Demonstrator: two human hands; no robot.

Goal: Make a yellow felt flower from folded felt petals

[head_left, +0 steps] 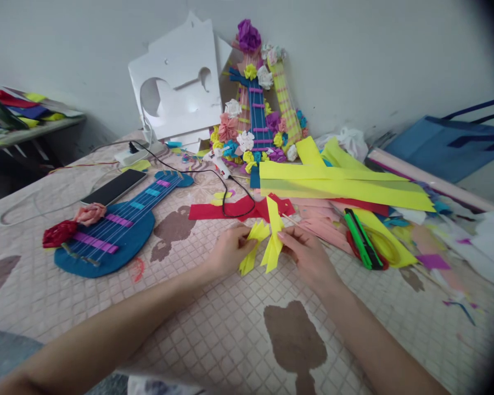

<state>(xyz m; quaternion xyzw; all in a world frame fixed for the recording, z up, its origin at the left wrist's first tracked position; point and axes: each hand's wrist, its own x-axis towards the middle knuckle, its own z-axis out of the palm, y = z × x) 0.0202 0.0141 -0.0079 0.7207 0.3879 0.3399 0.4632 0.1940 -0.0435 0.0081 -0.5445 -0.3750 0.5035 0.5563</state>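
Both hands are over the middle of the table. My left hand (227, 251) pinches a small bunch of yellow paper pieces (252, 253) with pointed ends. Close beside it, my right hand (310, 257) is closed on a folded yellow paper strip (274, 241), one end pointing up and the others hanging down. The two yellow pieces are nearly touching. Just behind the hands lies a red paper strip (230, 210), with a black cord across it. Salmon paper strips (325, 227) lie beyond my right hand.
On the left are a blue decorated guitar (125, 233) and a phone (114, 187). A glue gun (218, 163) rests behind, before flower-covered guitars (257, 118) and white foam board (181, 82). Yellow sheets (346, 184), a green cutter (361, 238) and scraps cover the right.
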